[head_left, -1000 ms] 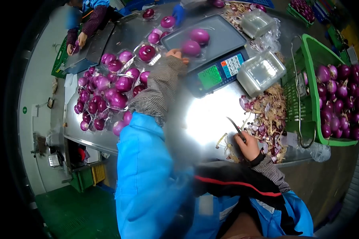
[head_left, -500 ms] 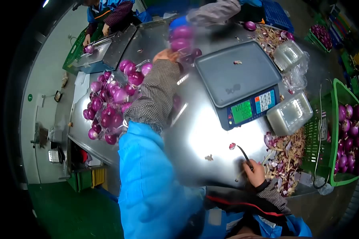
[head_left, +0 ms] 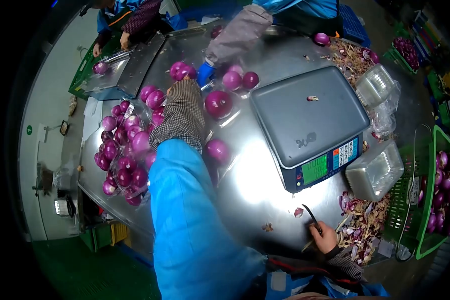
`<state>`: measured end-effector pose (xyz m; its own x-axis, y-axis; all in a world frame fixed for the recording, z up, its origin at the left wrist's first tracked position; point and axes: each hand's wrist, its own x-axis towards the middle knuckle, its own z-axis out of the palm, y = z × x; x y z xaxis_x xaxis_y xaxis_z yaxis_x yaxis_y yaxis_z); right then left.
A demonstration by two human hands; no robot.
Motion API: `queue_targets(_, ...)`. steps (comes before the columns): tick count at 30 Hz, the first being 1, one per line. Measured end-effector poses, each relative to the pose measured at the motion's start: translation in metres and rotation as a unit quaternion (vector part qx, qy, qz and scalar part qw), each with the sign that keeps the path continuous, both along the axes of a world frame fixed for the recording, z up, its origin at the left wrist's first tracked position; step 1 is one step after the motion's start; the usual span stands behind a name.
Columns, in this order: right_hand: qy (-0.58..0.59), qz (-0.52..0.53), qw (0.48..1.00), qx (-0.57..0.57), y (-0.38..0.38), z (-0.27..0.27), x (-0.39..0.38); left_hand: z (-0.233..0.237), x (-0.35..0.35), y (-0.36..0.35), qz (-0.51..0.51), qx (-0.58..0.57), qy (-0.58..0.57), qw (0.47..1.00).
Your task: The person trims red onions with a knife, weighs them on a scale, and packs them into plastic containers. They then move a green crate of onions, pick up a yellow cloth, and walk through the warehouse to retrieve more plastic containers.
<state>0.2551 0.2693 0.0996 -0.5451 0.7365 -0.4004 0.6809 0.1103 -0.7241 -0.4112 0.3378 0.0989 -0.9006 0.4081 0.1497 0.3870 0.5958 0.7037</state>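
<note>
My left hand (head_left: 186, 80) is stretched far across the steel table, mostly hidden behind its checked cuff. Just beyond it, and seeming to touch it, are red onions (head_left: 181, 71); the fingers are too hidden to show a grip. Beside it is a co-worker's blue-gloved hand (head_left: 205, 73). Close to the table's front edge, my right hand (head_left: 325, 237) is closed around the handle of a small curved knife (head_left: 311, 216). An onion scrap (head_left: 298, 212) lies near the blade. Clear packs of red onions (head_left: 127, 150) crowd the left side, with more onions (head_left: 218, 104) right of my left sleeve.
A digital scale (head_left: 310, 115) takes up the table's middle right. Clear plastic trays (head_left: 375, 170) are stacked beside it, near onion peelings (head_left: 362, 230). A green crate (head_left: 427, 235) of onions stands at the right. Another person works by a metal device (head_left: 116, 75) at the back left.
My left hand has moved left, with onions now just beyond it. The co-worker's gloved hand has come lower and left. My right hand keeps the knife; the view has shifted slightly.
</note>
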Motion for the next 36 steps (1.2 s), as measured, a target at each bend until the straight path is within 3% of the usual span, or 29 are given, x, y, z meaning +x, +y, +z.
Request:
queue_targets(6,-0.01,-0.022,0.999,-0.038,0.004,0.003,-0.002,0.0,0.001,0.0,0.011,0.025,-0.011,1.0)
queue_targets(11,0.014,0.014,1.0,0.003,0.009,0.006,-0.001,0.003,0.013,0.002,-0.005,0.06,-0.019,0.998)
queue_targets(13,0.009,0.02,1.0,0.022,0.007,0.011,0.003,0.002,0.024,0.006,-0.053,0.029,0.034,0.998)
queue_targets(15,0.035,0.01,0.998,0.042,0.005,0.013,0.011,0.002,0.044,0.012,-0.148,-0.072,0.179,0.97)
queue_targets(17,0.078,0.038,0.989,0.119,0.01,0.025,0.022,0.01,0.071,0.02,-0.139,0.022,0.028,0.99)
queue_targets(18,0.096,0.045,0.98,0.171,0.011,0.026,0.03,0.002,0.089,0.033,0.001,0.376,-0.257,0.89)
queue_targets(22,0.076,0.035,0.93,0.358,0.035,0.076,0.053,0.015,0.191,0.014,-0.213,0.374,-0.277,0.859)
queue_targets(24,0.022,-0.018,0.871,0.49,0.057,0.107,0.052,0.037,0.269,-0.002,-0.263,0.312,-0.268,0.873)
queue_targets(27,-0.051,-0.026,0.868,0.494,0.092,0.111,0.049,0.044,0.356,-0.029,-0.358,0.264,-0.263,0.856)
queue_targets(28,-0.13,0.023,0.858,0.496,0.103,0.104,0.049,0.046,0.381,-0.039,-0.37,0.244,-0.289,0.849)
queue_targets(29,-0.173,0.033,0.881,0.438,0.111,0.095,0.047,0.044,0.401,-0.048,-0.393,0.232,-0.279,0.845)
queue_targets(30,-0.185,0.054,0.851,0.488,0.126,0.058,0.049,0.04,0.42,-0.057,-0.415,0.221,-0.269,0.841)
queue_targets(32,-0.144,0.033,0.883,0.445,0.133,0.066,0.054,0.039,0.457,-0.078,-0.378,0.208,-0.328,0.841)
queue_targets(36,-0.089,0.008,0.895,0.436,0.136,0.069,0.059,0.015,0.474,-0.121,-0.336,0.187,-0.378,0.842)
